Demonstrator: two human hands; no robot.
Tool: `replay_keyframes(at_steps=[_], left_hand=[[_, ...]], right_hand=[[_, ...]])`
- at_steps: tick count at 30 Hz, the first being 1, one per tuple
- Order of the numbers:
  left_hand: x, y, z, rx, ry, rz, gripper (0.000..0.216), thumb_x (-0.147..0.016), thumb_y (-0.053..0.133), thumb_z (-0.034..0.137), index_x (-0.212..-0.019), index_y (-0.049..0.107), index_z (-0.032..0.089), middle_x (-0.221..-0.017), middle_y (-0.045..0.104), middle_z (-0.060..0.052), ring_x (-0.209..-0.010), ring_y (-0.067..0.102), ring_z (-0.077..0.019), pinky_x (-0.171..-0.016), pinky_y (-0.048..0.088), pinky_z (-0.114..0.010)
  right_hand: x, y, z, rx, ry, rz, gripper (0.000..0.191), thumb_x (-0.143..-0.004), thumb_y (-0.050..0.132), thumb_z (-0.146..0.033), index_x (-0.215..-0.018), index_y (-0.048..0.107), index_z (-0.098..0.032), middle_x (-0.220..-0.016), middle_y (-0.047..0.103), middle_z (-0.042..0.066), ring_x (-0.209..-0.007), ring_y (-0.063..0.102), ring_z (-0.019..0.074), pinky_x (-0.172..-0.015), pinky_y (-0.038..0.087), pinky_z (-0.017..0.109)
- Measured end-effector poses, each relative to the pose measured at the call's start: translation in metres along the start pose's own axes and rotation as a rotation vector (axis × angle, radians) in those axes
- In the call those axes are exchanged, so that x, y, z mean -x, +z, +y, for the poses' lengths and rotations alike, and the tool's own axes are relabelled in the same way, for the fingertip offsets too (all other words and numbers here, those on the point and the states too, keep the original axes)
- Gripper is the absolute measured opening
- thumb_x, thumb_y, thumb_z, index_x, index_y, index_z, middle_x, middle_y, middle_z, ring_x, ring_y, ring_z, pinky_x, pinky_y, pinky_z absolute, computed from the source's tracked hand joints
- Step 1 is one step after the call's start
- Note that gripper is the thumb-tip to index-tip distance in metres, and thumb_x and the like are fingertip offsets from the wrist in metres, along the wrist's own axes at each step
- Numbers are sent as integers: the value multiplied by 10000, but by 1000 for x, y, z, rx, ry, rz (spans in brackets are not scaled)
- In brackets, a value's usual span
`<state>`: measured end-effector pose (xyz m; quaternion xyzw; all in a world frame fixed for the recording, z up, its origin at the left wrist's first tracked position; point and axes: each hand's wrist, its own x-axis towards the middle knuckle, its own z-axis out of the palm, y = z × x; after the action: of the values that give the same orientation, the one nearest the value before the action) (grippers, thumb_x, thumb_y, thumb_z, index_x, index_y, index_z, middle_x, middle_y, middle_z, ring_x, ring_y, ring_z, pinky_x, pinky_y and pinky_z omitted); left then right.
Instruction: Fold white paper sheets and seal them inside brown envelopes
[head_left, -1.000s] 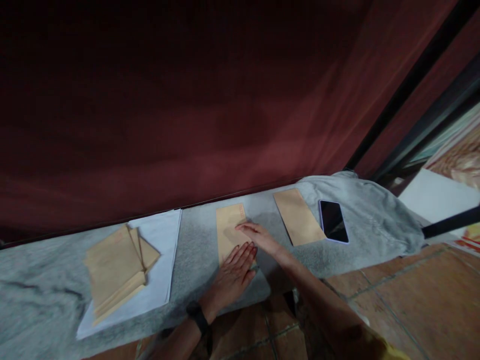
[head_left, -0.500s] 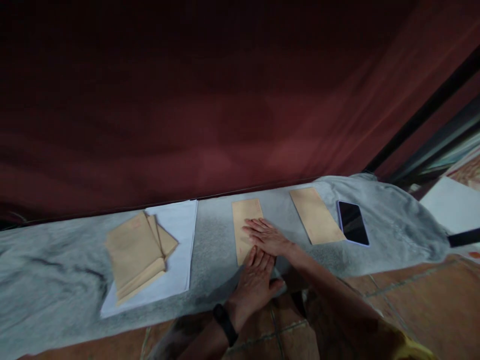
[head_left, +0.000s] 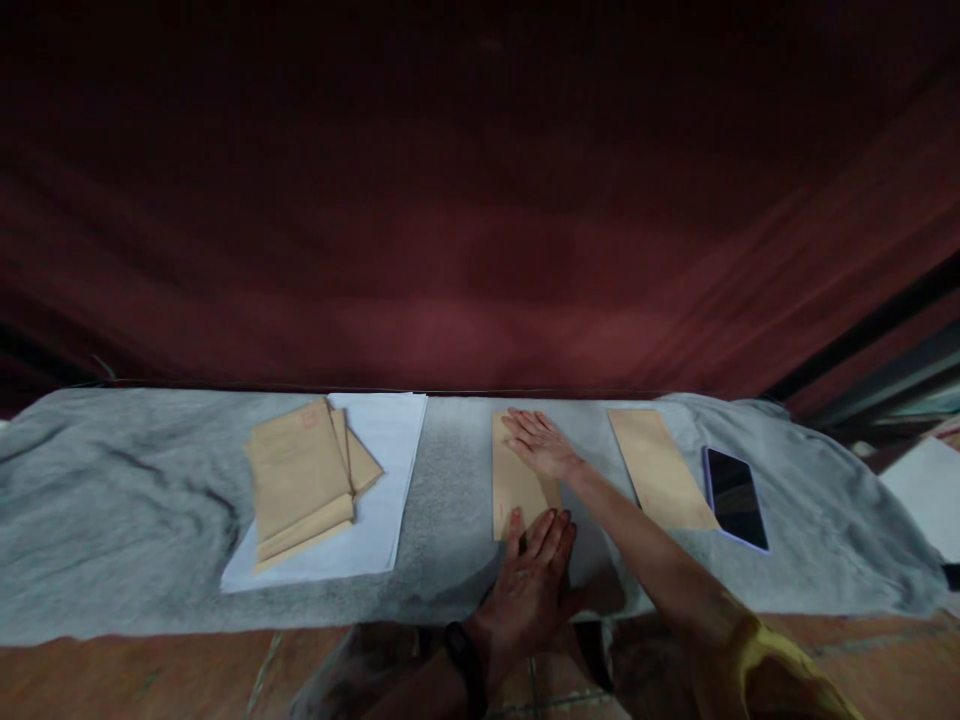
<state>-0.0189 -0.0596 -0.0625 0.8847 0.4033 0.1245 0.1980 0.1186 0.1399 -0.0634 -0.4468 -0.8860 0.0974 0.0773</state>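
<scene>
A brown envelope [head_left: 514, 480] lies flat on the grey cloth [head_left: 135, 500] in the middle. My right hand [head_left: 541, 443] rests flat on its far end, fingers stretched out. My left hand [head_left: 532, 580], with a dark watch band on the wrist, presses flat on the near end, fingers together and extended. Neither hand grips anything.
A stack of brown envelopes [head_left: 304, 478] sits on white paper sheets [head_left: 386, 470] at the left. Another single envelope [head_left: 660, 468] and a dark phone [head_left: 735, 484] lie at the right. A dark red curtain [head_left: 480, 220] hangs behind. Brown tiled floor [head_left: 120, 675] shows below the cloth's edge.
My right hand has slid along the envelope toward its far end, while my left hand stays at the near end. The camera view has swung, shifting everything rightward.
</scene>
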Motion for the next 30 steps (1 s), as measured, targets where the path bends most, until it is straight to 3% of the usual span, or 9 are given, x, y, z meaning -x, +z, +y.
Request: replay_keyframes(at_steps=[5,13,18,24,30], left_hand=[[0,-7,5,-74,18,-37,805,-1015,385,642,-1652,213,181,-1712,222,-130,-1594,203,-336,-1269,116,-708],[1,3,1,-131,62,8,807,-1019,425,611,-1646,213,149,-1716,240,-143,-1597,203,-290,-1306,155,-548],[0,3,-4,-26,64,19,802,-1010,466,598,-1642,223,169,-1710,268,-136,-1593,223,-264,-1301,217,-459],[1,6,-9,-77,88,-7,761,-1036,437,549,-1647,213,154,-1699,293,-136,-1590,231,-246,-1310,190,-431],[1,0,-5,-70,70,2,777,-1032,376,628,-1614,304,119,-1661,379,-149,-1568,296,-262,-1299,228,-426]], right_hand=[[-18,-2,5,-9,20,-13,591,-1094,295,-490,-1622,357,-231,-1706,290,80,-1582,253,253,-1307,114,502],[-17,-2,-3,70,-33,-60,576,-1103,204,-496,-1635,316,-305,-1711,267,7,-1585,244,246,-1305,77,547],[-6,0,-15,79,-83,-72,584,-1100,214,-510,-1625,345,-289,-1706,266,2,-1587,238,258,-1307,100,548],[18,6,-28,50,-129,-85,595,-1101,227,-520,-1637,307,-274,-1700,281,14,-1585,244,249,-1311,130,531],[47,10,-35,5,-202,-109,572,-1111,217,-499,-1635,306,-291,-1704,277,-8,-1587,236,200,-1318,153,469]])
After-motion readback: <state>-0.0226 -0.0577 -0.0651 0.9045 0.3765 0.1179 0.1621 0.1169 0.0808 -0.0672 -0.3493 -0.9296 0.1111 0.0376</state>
